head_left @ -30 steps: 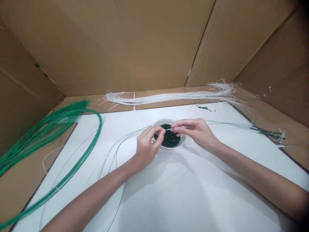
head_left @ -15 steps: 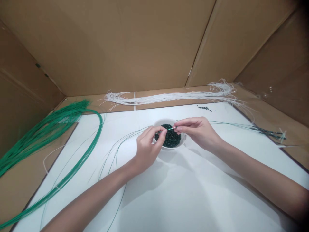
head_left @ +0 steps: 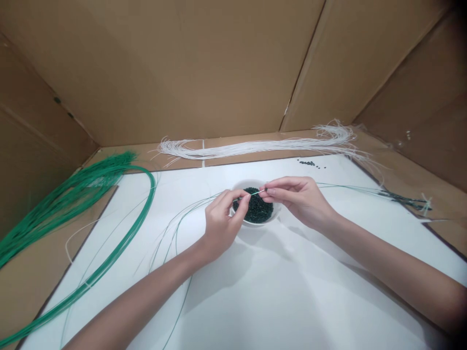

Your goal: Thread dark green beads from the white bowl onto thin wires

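Two hands point(head_left: 260, 206) hang just apart above a white bowl point(head_left: 242, 184) of dark green beads point(head_left: 253, 206), both pinching one thin wire point(head_left: 255, 193) between their fingertips point(head_left: 248, 197). Beyond the bowl, a long bundle of white strands point(head_left: 255, 147) lies on cardboard, a few loose beads point(head_left: 310, 164) sit on a white sheet point(head_left: 328, 272), and a green wire bundle point(head_left: 73, 194) curves at left.

A smooth glazed ceramic bowl point(head_left: 241, 186) holds glossy beads point(head_left: 253, 208), probably plastic, against matt brown cardboard walls point(head_left: 164, 73).
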`<state>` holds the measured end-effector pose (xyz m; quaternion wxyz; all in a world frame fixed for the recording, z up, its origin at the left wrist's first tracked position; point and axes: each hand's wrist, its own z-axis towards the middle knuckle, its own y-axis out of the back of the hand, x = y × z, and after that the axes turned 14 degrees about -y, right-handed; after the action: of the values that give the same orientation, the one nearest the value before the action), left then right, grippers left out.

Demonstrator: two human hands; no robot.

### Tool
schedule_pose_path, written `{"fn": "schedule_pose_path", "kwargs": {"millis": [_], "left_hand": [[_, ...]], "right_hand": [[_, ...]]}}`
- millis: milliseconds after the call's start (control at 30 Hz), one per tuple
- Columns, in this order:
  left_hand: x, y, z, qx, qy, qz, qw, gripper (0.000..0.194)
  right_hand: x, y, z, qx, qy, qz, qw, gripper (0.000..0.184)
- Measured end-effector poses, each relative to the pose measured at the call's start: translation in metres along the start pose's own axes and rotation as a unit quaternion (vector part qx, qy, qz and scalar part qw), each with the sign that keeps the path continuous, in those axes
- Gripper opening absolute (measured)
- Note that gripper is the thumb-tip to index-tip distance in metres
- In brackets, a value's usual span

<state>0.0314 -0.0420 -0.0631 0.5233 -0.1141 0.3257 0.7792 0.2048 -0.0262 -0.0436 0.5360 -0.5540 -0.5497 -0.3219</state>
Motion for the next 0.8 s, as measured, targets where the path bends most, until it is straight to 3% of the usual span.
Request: {"fn": "schedule_pose_path", "kwargs": {"millis": [167,500,667,800], "left_hand": [[-0.0013,0.0005,0.0006,-0.001,-0.012,-0.004,1.000,0.006],[-0.0005,0.0001,-0.0008,0.008,-0.014,-0.009,1.000,0.006],[0.0017,-0.0004,-0.0014,0.014,-0.007,-0.009,1.000,0.006],[0.0035,-0.0012,-0.0022,0.025,0.007,-0.008,1.000,0.007]], "right_hand": [[0.0005,0.0001,-0.0006,-0.003,-0.002,-0.015,1.000,0.025],[0.0008,-0.0010,-0.0010,-0.023,0.027,-0.058,0.998,0.024],[0.0036,-0.0029,-0.0060,-0.061,0.091,-0.140,0.984,0.020],[0.0043,-0.0005,-0.0097,-0.079,0.165,-0.259,0.948,0.016]]}}
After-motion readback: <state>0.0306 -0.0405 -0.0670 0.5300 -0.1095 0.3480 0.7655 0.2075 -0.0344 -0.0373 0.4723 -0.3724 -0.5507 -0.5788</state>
